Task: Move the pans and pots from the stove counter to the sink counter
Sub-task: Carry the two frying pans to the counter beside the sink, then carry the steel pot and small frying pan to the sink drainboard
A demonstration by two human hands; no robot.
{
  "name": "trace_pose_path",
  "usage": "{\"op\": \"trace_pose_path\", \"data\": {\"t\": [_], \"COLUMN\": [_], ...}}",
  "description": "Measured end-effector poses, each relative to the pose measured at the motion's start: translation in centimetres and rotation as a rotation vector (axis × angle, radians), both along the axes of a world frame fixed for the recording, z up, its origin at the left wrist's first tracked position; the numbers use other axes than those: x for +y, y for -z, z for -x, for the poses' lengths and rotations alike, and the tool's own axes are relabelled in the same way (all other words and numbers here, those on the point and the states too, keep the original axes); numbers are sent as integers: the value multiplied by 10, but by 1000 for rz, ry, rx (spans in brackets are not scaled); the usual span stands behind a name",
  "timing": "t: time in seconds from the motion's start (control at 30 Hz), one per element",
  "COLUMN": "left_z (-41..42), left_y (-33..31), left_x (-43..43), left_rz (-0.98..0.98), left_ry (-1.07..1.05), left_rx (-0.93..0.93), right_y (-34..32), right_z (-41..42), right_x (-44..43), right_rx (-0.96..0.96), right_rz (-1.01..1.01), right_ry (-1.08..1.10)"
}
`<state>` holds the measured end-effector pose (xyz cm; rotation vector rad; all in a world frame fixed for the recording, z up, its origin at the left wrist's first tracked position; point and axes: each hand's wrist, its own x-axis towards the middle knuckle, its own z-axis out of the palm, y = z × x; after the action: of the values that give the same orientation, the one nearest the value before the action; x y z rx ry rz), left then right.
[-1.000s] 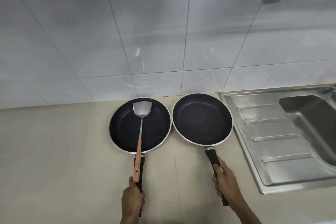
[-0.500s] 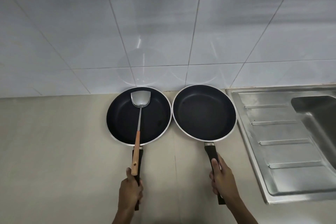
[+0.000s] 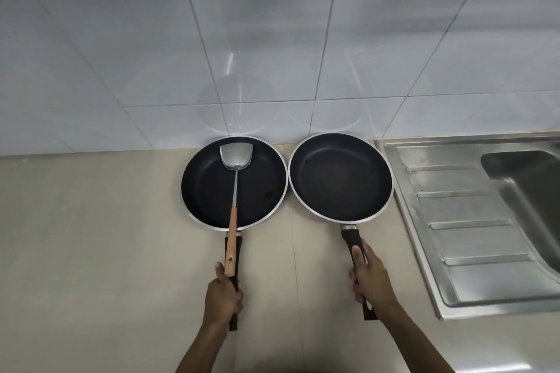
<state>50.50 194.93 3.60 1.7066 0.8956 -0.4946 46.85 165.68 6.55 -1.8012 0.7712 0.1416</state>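
Observation:
Two black non-stick frying pans sit side by side on the beige counter (image 3: pixel 91 236), close to the tiled wall. The left pan (image 3: pixel 209 191) has a steel spatula (image 3: pixel 235 179) with a wooden handle lying in it, the handle resting over the pan's own handle. My left hand (image 3: pixel 222 300) is wrapped around the left pan's black handle. My right hand (image 3: pixel 369 278) grips the black handle of the right pan (image 3: pixel 339 179), which holds nothing. The two pan rims nearly touch.
A stainless steel sink unit with a ribbed drainboard (image 3: pixel 472 233) lies just right of the right pan, its basin (image 3: pixel 533 191) at the far right edge. White wall tiles (image 3: pixel 272 39) rise behind the pans. Beige counter stretches to the left.
Both pans have slid toward the wall, and the view has shifted so the sink sits further right. My hands keep their hold on the handles.

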Motion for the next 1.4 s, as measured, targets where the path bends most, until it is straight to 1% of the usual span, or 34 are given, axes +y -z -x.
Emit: {"op": "trace_pose_path", "data": {"t": [0.13,0.23,0.33,0.43,0.53,0.7,0.83,0.9,0.93,0.97,1.0,1.03,1.07,1.1,1.13,1.2,1.23,1.3,1.37,1.4], "left_z": [4,3,3,5,10,34,83,120,139,163,190,218,246,271,296,337,354,377,398,408], "left_y": [-3,-2,-1,-1,-7,-11,-13,-19,-21,-23,-24,-25,-25,-23,-23,-25,-27,-34,-49,-57], "left_x": [2,3,4,5,7,12,7,-3,-10,-24,-43,-66,-93,-119,-150,-210,-241,-298,-361,-393], "left_rz": [62,52,82,158,181,114,40,-27,-113,-255,-406,-528,-611,-666,-712,-796,-814,-787,-734,-700], "left_ry": [13,24,53,26,11,17,-58,-48,17,141,306,479,643,795,944,1210,1301,1389,1467,1522], "left_rx": [-5,12,-2,-26,-60,-77,-156,-172,-177,-181,-193,-229,-289,-361,-449,-638,-737,-899,-1063,-1136], "right_y": [-1,-1,1,5,4,1,0,0,0,1,3,7,9,11,11,6,2,-9,-27,-37], "right_z": [1,2,1,1,5,33,85,123,142,166,190,217,245,269,297,350,375,416,456,476], "right_x": [1,2,1,0,-1,0,-1,-6,-9,-14,-23,-32,-43,-53,-68,-108,-134,-185,-238,-263], "right_rx": [10,6,9,20,56,64,29,35,40,29,8,0,-1,-7,-20,-76,-118,-164,-114,-87], "right_rz": [4,5,13,40,25,-32,-54,-82,-62,9,144,326,523,674,758,894,958,1094,1202,1220], "right_ry": [1,-1,11,-11,-2,-4,-75,-132,-193,-294,-439,-590,-723,-817,-855,-843,-789,-657,-532,-469]}}
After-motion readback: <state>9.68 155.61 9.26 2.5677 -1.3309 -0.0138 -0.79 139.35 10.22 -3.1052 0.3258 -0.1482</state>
